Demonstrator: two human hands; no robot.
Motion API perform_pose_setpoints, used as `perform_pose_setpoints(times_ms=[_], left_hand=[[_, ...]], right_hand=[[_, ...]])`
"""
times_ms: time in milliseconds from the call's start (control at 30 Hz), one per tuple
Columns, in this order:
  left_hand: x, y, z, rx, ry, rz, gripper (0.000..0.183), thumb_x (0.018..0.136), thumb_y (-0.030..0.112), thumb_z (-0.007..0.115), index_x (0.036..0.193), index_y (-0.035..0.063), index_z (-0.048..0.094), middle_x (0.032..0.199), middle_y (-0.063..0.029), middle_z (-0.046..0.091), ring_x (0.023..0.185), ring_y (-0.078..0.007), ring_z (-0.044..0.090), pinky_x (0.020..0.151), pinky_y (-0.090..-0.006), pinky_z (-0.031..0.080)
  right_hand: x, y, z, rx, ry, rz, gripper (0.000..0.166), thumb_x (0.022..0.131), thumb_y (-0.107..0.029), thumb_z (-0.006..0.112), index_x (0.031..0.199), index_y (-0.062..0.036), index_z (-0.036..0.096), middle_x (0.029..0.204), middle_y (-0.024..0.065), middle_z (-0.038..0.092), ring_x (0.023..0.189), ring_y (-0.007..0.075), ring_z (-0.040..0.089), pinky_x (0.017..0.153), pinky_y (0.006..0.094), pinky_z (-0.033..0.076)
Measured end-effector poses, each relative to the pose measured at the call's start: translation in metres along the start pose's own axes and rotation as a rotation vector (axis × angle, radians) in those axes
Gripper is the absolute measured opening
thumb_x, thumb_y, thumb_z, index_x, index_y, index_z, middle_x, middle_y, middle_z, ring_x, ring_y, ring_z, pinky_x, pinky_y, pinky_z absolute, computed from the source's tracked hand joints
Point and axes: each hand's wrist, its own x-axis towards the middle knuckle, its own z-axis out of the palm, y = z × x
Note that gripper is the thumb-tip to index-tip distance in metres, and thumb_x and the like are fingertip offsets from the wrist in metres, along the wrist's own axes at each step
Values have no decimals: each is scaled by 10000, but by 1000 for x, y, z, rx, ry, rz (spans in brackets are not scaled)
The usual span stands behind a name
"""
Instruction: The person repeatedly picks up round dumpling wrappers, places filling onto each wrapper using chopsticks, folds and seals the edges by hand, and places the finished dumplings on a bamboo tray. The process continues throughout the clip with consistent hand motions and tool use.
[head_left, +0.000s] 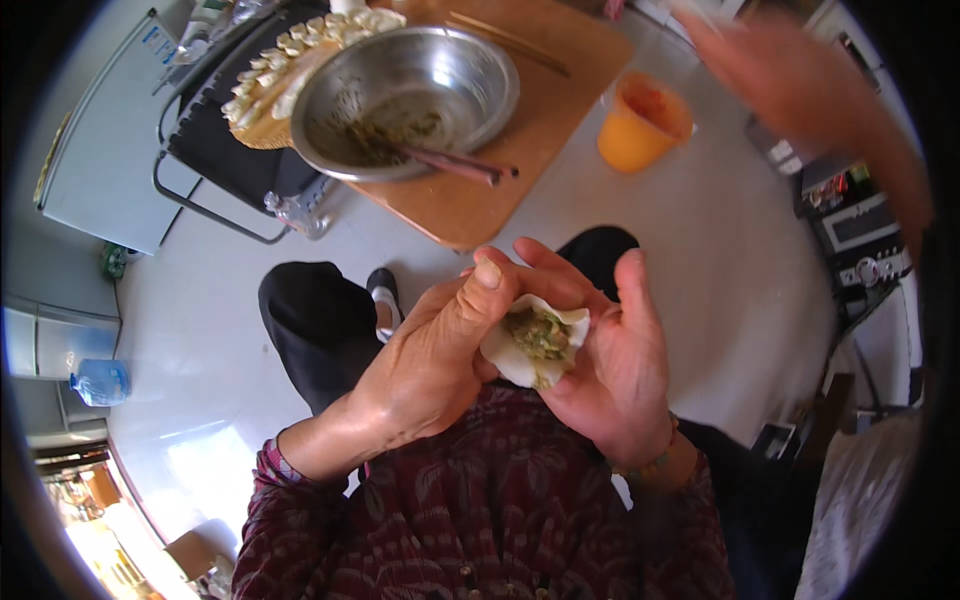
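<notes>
A round dough wrapper (499, 349) with green-brown filling (538, 334) on it lies between my two hands, its rim curled up but not closed over the filling. My left hand (431, 352) holds the wrapper's left edge, thumb raised above it. The palm and fingers of my right hand (619, 360) support it from the right. Beyond my hands a steel mixing bowl (487, 67) holds some leftover filling and a pair of chopsticks (457, 163). Behind the bowl, many shaped dumplings (307, 34) stand on a round woven tray (259, 137).
The bowl rests on a brown tabletop (480, 214), with thin wooden sticks (517, 45) at its back. An orange container (637, 142) stands to the right. Another person's blurred hand and forearm (817, 82) reach in at upper right. A plastic bottle (298, 217) lies left of the table.
</notes>
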Motion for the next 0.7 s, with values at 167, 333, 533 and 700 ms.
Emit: perform_pose_setpoints(times_ms=[167, 333, 533, 700], left_hand=[[6, -46, -26, 302, -12, 77, 778, 914, 620, 331, 1160, -93, 520, 1326, -206, 419, 1177, -270, 476, 1013, -379, 354], [-9, -49, -42, 514, 30, 237, 681, 941, 550, 335, 1207, -57, 495, 1336, -232, 392, 1259, -301, 414, 951, -374, 402], [-31, -61, -82, 778, 155, 631, 403, 927, 297, 513, 1085, -71, 558, 1407, -273, 292, 1249, -380, 421, 776, -347, 554], [-31, -90, -117, 1534, 362, 1038, 342, 634, -64, 733, 951, 23, 638, 1304, -233, 473, 1249, -385, 437, 941, -402, 479]], right_hand=[[3, 18, -60, 117, -72, 40, 725, 942, -606, 182, 1234, -10, 475, 1220, 104, 543, 1129, 222, 525, 988, 361, 400], [9, 25, -70, 158, 42, 108, 743, 942, -605, 156, 1246, -3, 468, 1220, 120, 545, 1129, 234, 528, 980, 374, 408], [23, 33, -71, 153, 150, 96, 697, 964, -548, 211, 1267, 29, 459, 1293, 189, 489, 1230, 331, 442, 1040, 456, 355], [39, 41, -71, 175, 166, 123, 681, 968, -532, 239, 1256, 43, 464, 1303, 220, 473, 1253, 353, 414, 1068, 463, 324]])
